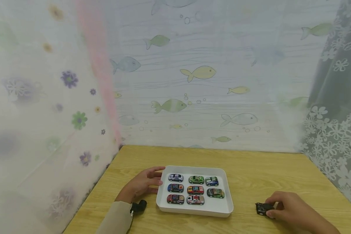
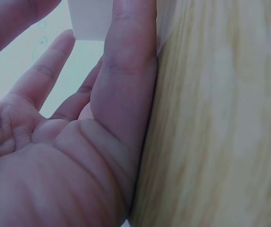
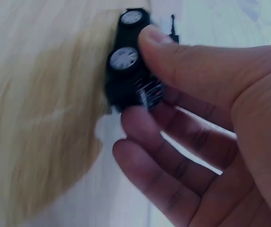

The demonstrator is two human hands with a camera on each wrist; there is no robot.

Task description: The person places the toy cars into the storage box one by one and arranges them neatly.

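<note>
My left hand (image 1: 141, 185) is at the left side of a white tray (image 1: 193, 212), its fingertips right at the tray's wall. In the left wrist view the fingers of the left hand (image 2: 64, 127) are extended, and the hand's edge lies along the tabletop. My right hand (image 1: 291, 209) pinches a small black toy car (image 1: 262, 209) between thumb and fingers, to the right of the tray. The right wrist view shows the black toy car (image 3: 122, 71) with silver-hubbed wheels, a spare wheel at its rear partly covered by my fingers. Several colourful toy cars (image 1: 195, 190) stand in rows in the tray.
The wooden table (image 1: 242, 162) reaches back to a hanging sheet printed with fish (image 1: 169, 130). Flower-patterned sheets flank it on both sides. A black strapped device (image 1: 138, 207) sits at my left wrist.
</note>
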